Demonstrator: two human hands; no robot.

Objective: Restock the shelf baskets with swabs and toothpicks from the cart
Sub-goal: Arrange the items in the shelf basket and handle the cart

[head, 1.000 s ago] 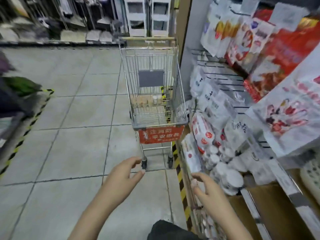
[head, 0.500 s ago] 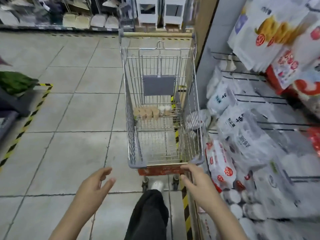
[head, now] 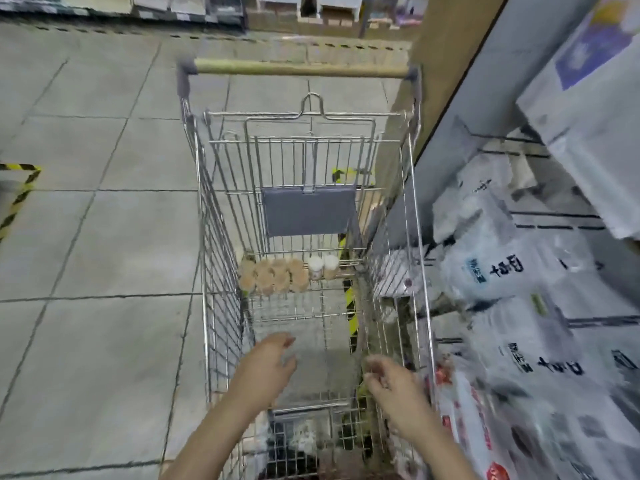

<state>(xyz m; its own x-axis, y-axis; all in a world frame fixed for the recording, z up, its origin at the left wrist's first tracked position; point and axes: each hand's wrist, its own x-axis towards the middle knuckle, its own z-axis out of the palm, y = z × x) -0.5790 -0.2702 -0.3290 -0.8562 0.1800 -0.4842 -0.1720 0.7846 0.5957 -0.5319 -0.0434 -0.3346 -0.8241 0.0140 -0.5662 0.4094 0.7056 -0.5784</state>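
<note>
A wire shopping cart [head: 221, 237] stands right in front of me, its wooden handle at the far end. On its floor at the far end lies a row of several tan round toothpick containers [head: 275, 277], with two white-topped swab containers [head: 322, 266] beside them on the right. Both my hands reach over the cart's near end into the basket. My left hand [head: 270, 362] is open with relaxed fingers and holds nothing. My right hand [head: 391, 379] hangs with loosely curled fingers near the cart's right wall, also holding nothing.
A shelf unit [head: 540, 271] on the right holds several white plastic packs on wire racks, close against the cart's right side. Grey tiled floor [head: 97, 237] spreads to the left, with yellow-black hazard tape [head: 17, 199] at the far left edge.
I have come much closer to the cart. Both hands moved forward from outside the near end to inside the basket; the right hand left the cart's front rim.
</note>
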